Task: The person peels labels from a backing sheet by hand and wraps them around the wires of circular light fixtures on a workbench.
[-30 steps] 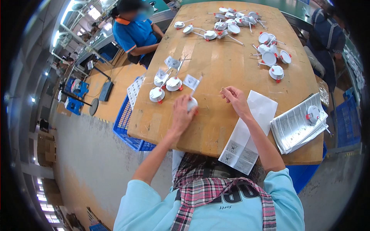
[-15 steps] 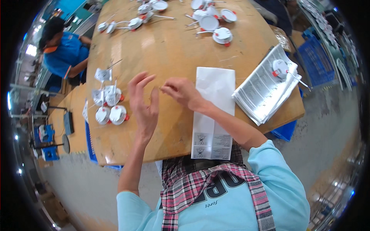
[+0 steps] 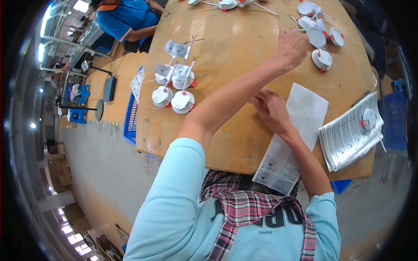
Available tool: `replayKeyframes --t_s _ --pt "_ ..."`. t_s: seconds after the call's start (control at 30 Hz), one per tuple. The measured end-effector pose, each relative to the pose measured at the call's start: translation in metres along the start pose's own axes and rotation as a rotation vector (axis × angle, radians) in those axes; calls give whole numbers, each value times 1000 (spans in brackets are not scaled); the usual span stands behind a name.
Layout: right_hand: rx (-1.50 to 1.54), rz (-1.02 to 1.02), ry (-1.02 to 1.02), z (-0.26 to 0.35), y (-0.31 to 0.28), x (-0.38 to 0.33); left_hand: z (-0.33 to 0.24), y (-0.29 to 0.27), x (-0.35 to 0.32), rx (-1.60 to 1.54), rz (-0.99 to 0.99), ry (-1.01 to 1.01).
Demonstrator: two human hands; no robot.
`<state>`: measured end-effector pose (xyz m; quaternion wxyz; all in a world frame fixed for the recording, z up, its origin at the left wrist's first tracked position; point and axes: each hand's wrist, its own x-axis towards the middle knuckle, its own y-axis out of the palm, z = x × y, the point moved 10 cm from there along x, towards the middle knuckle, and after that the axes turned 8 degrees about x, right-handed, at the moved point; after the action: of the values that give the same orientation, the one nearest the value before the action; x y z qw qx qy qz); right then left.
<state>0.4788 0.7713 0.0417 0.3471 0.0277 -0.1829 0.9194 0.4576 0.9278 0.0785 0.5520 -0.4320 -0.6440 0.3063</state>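
Observation:
My left hand (image 3: 292,50) reaches across to the far right of the table, fingers curled closed beside the round white downlights. One downlight (image 3: 321,60) with a red clip is just right of it, and another white disc (image 3: 316,37) lies close to the knuckles. Whatever the fingers grip is hidden behind the hand. My right hand (image 3: 272,111) is nearer to me, below the left forearm, its fingers pinched together. Anything in that pinch is too small to make out. The right wrist lies over the left edge of a long white printed sheet (image 3: 307,106).
Several downlights (image 3: 183,102) with tagged cables stand at the table's left. A stack of printed sheets (image 3: 348,139) with one downlight (image 3: 369,118) on top lies at the right. A blue basket (image 3: 131,117) is beside the table's left edge; a person in blue (image 3: 126,19) sits far left.
My left hand has swung from the left, open, over to the downlights at the far right and closed. My right hand stays pinched near the sheet. The whole view has shifted.

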Motion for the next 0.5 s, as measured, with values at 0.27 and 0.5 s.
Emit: replayKeyframes --t_s 0.27,0.5 --pt "-45 -34 -276 38 3 -9 63 -79 -29 56 122 195" --pt "-294 -348 -445 76 -31 -13 84 -108 -96 -27 196 293"
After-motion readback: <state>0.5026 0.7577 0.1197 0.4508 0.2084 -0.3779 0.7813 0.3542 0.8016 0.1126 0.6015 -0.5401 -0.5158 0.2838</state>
